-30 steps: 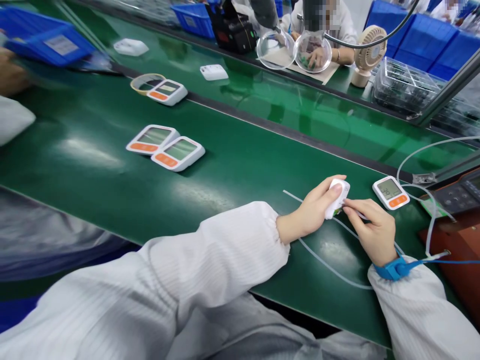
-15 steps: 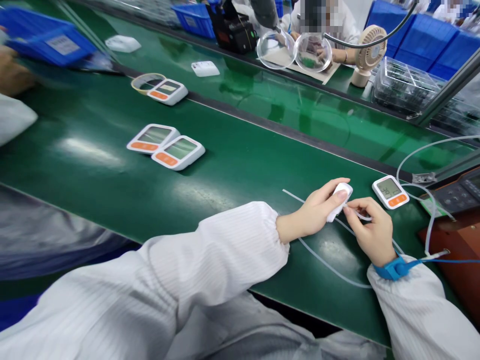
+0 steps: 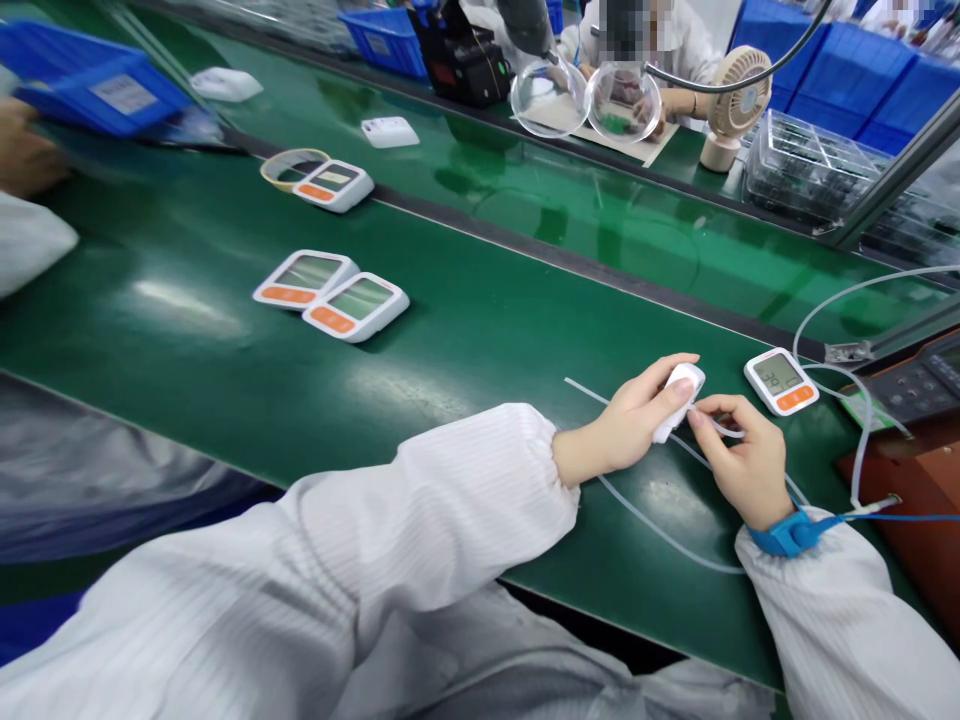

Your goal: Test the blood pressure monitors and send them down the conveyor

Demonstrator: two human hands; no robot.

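Observation:
My left hand [image 3: 637,415] grips a white device [image 3: 678,402] on its edge, thumb across it. My right hand [image 3: 744,458] pinches the end of a clear tube [image 3: 726,431] against the device's side; a blue band circles that wrist. Just beyond my right hand lies a white monitor [image 3: 781,382] with orange buttons and digits on its display. Another thin tube [image 3: 660,532] curves over the green table below my hands. Two more monitors, one [image 3: 358,306] overlapping the other [image 3: 304,279], lie to the left.
A monitor [image 3: 334,187] touches a tape roll [image 3: 289,168] near the dark rail. Beyond it, white parts [image 3: 390,132] lie on the green belt [image 3: 517,190]. At the right edge is a brown box [image 3: 911,520]. A co-worker's hand [image 3: 30,150] shows at far left beside a blue bin [image 3: 120,90].
The white parts on the far belt have shifted slightly left. My hands, the device and the tube hold nearly the same positions.

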